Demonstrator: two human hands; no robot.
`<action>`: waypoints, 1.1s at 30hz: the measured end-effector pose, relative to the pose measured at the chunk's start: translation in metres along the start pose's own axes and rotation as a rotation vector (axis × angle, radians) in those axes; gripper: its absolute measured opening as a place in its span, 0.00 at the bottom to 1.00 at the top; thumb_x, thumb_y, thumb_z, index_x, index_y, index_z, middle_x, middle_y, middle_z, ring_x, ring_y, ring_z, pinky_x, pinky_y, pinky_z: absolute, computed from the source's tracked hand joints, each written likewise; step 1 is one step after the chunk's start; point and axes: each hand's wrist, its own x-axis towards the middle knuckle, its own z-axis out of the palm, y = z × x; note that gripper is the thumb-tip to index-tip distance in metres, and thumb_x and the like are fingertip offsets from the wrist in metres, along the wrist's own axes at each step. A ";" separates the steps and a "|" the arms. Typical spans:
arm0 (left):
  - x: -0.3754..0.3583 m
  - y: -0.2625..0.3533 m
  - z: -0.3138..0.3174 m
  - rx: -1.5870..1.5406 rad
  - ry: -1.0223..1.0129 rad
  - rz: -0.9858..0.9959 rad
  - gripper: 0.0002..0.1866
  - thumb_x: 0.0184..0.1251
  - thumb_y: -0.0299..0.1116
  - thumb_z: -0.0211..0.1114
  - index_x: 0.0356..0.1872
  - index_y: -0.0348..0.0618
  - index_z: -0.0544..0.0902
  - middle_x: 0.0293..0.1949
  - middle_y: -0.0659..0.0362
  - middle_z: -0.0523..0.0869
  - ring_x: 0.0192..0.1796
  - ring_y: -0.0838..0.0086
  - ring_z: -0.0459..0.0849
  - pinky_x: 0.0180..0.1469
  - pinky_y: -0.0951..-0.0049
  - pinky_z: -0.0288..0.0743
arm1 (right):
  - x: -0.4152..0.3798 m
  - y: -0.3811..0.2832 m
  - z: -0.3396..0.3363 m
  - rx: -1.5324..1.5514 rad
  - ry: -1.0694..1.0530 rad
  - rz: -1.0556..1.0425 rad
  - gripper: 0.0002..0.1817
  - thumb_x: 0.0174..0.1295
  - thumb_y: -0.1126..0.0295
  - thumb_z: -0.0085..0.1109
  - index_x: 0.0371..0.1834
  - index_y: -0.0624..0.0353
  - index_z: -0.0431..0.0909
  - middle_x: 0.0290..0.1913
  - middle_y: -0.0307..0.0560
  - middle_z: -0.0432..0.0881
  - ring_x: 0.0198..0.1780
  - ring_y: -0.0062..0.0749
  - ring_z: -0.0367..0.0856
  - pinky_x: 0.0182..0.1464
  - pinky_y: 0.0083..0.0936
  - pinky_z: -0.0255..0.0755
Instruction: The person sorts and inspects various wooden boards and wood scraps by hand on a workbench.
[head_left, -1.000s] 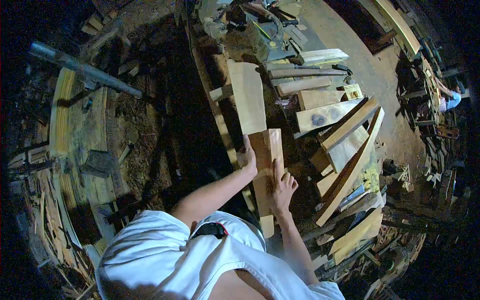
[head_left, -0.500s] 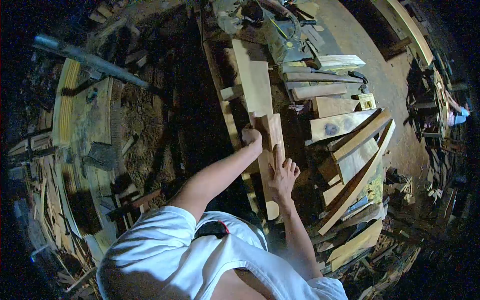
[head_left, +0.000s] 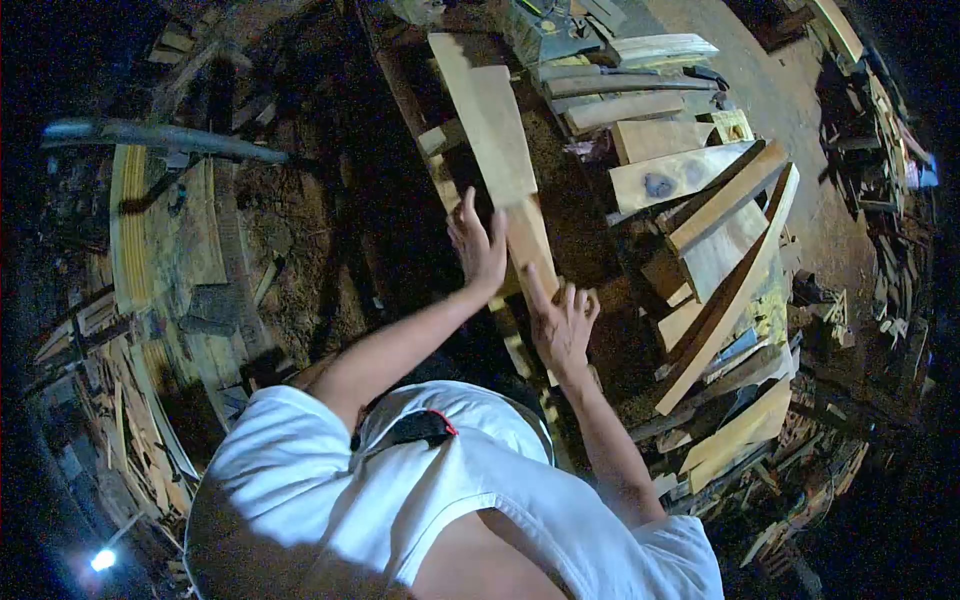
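A long pale plank (head_left: 492,125) with a stepped, tapered outline lies lengthwise before me on a narrow support. At its near end is a narrower wooden block (head_left: 527,235). My left hand (head_left: 478,245) is open beside the left edge of this wood, fingers spread and pointing away from me. On the block's near part, my right hand (head_left: 563,325) rests with its index finger stretched along the wood. Its other fingers are bent and apart, and the thumb is hard to see. The block's near end is partly hidden by that hand.
Several cut boards (head_left: 680,178) and long strips (head_left: 735,290) lie on the right. A long-handled tool (head_left: 640,84) is behind them. Left of me stand a metal pipe (head_left: 170,138) and thick timbers (head_left: 205,225). Scrap wood (head_left: 130,400) covers the ground. Another person (head_left: 922,170) is far right.
My left hand has let go of the wood's left side and opened, fingers spreading. My right index finger stays on the block. The whole view has shifted, with the plank appearing higher.
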 end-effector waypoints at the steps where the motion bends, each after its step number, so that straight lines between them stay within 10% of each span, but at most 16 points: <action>1: -0.020 0.009 -0.013 0.148 -0.066 0.182 0.37 0.73 0.48 0.52 0.73 0.34 0.51 0.71 0.42 0.58 0.74 0.47 0.55 0.72 0.47 0.47 | -0.019 0.001 0.001 -0.027 -0.029 -0.033 0.40 0.58 0.67 0.47 0.76 0.24 0.53 0.47 0.53 0.71 0.50 0.46 0.68 0.64 0.49 0.53; 5: -0.096 -0.003 -0.026 0.116 -0.466 0.763 0.37 0.66 0.45 0.58 0.71 0.37 0.59 0.72 0.46 0.60 0.74 0.49 0.55 0.74 0.47 0.43 | -0.060 0.000 -0.014 0.134 -0.220 0.010 0.28 0.58 0.62 0.48 0.66 0.30 0.68 0.48 0.54 0.71 0.52 0.48 0.68 0.64 0.49 0.53; 8: -0.104 0.000 -0.023 0.194 -0.707 0.801 0.37 0.63 0.44 0.60 0.71 0.37 0.61 0.73 0.47 0.59 0.75 0.49 0.53 0.74 0.45 0.40 | -0.051 -0.002 -0.007 0.188 -0.240 0.022 0.20 0.58 0.59 0.49 0.55 0.36 0.77 0.49 0.55 0.71 0.52 0.50 0.68 0.60 0.49 0.56; 15: 0.028 0.010 -0.003 0.127 -0.118 0.408 0.35 0.72 0.41 0.48 0.75 0.37 0.49 0.76 0.45 0.49 0.78 0.53 0.47 0.75 0.45 0.38 | 0.106 -0.025 0.009 0.006 -0.083 0.000 0.27 0.58 0.62 0.51 0.62 0.58 0.71 0.65 0.58 0.65 0.66 0.52 0.61 0.65 0.48 0.56; 21: 0.214 -0.018 0.016 0.114 0.119 0.464 0.39 0.73 0.42 0.47 0.75 0.33 0.38 0.75 0.37 0.42 0.78 0.49 0.42 0.77 0.54 0.38 | 0.297 -0.027 0.068 -0.141 0.344 -0.085 0.22 0.61 0.59 0.48 0.58 0.47 0.76 0.59 0.45 0.72 0.57 0.43 0.68 0.53 0.44 0.63; 22: 0.236 -0.007 0.022 -0.342 -0.005 0.350 0.40 0.74 0.42 0.46 0.74 0.30 0.36 0.75 0.35 0.41 0.77 0.47 0.42 0.77 0.57 0.38 | 0.321 -0.030 0.069 -0.189 0.296 -0.058 0.19 0.60 0.59 0.50 0.53 0.47 0.79 0.59 0.43 0.72 0.57 0.41 0.68 0.52 0.43 0.63; 23: 0.261 -0.014 0.027 -0.341 -0.004 0.352 0.40 0.74 0.42 0.46 0.74 0.30 0.36 0.75 0.35 0.41 0.77 0.47 0.42 0.77 0.57 0.38 | 0.338 -0.040 0.047 -0.134 0.100 0.007 0.17 0.59 0.59 0.51 0.49 0.46 0.80 0.57 0.41 0.73 0.54 0.38 0.69 0.50 0.43 0.63; 25: 0.294 -0.031 0.037 -0.151 -0.075 0.278 0.40 0.74 0.40 0.46 0.72 0.26 0.35 0.75 0.35 0.41 0.77 0.46 0.41 0.77 0.59 0.37 | 0.353 -0.035 0.061 -0.068 0.344 -0.068 0.16 0.59 0.58 0.52 0.48 0.44 0.81 0.54 0.39 0.72 0.51 0.35 0.70 0.48 0.38 0.63; 33: 0.118 -0.010 0.020 0.061 -0.106 0.330 0.42 0.70 0.40 0.51 0.73 0.27 0.39 0.74 0.33 0.44 0.77 0.43 0.44 0.76 0.52 0.42 | 0.199 -0.017 0.069 -0.119 0.160 0.015 0.25 0.62 0.58 0.49 0.64 0.49 0.69 0.63 0.51 0.70 0.64 0.51 0.66 0.59 0.48 0.63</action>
